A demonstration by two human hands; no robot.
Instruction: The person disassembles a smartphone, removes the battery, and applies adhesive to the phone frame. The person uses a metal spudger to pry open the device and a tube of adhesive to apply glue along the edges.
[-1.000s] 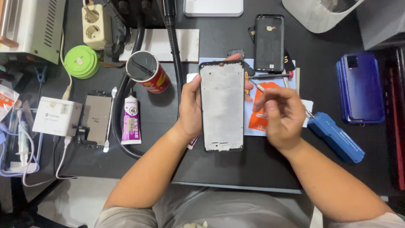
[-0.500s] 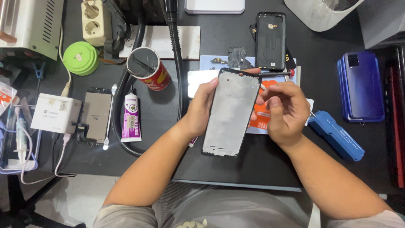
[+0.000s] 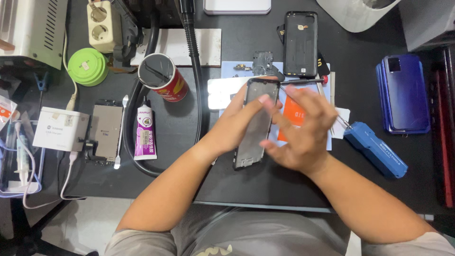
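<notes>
The black work table (image 3: 227, 180) fills most of the view, with the person's lap below its near edge. At the top left stands a cream metal box (image 3: 28, 28) with vent slots, and at the top right a pale grey tub (image 3: 360, 12) is cut off by the edge. On the right lies a stack of blue phone backs (image 3: 403, 95), and just left of it a blue tool case (image 3: 377, 149) sits at a slant. A black phone back (image 3: 300, 43) lies face down near the top centre. A black hose (image 3: 192, 71) curves down the table past a red can (image 3: 163, 78). On the left are a white charger (image 3: 59, 129), a green round tin (image 3: 87, 66), a white power strip (image 3: 102, 26) and a tube of glue (image 3: 144, 132).

In the middle, the phone frame (image 3: 256, 125) is held tilted on edge above an orange card (image 3: 296, 116) on a light mat. The left hand (image 3: 237, 123) grips the frame from its left side, fingers closed around it with the thumb across its face. The right hand (image 3: 303, 130) has its fingers spread apart, fingertips touching the frame's right edge. Whether it pinches anything small I cannot tell
</notes>
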